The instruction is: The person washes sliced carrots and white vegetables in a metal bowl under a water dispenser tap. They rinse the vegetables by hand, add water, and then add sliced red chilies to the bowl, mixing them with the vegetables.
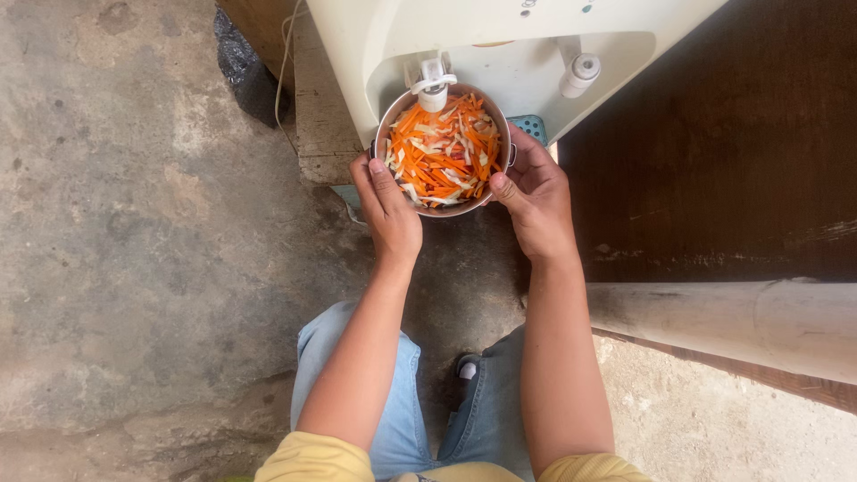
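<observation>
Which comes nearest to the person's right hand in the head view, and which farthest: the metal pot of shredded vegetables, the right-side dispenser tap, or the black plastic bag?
1. Metal pot: held against the right hand, directly at its fingers.
2. Right-side tap: just above the hand, on the dispenser.
3. Black plastic bag: far off at upper left, beyond the left hand.

Rough, stained concrete floor (pixel 134 223) — dark wooden wall (pixel 714 134) at right, pale beam (pixel 732 321) below it.
</observation>
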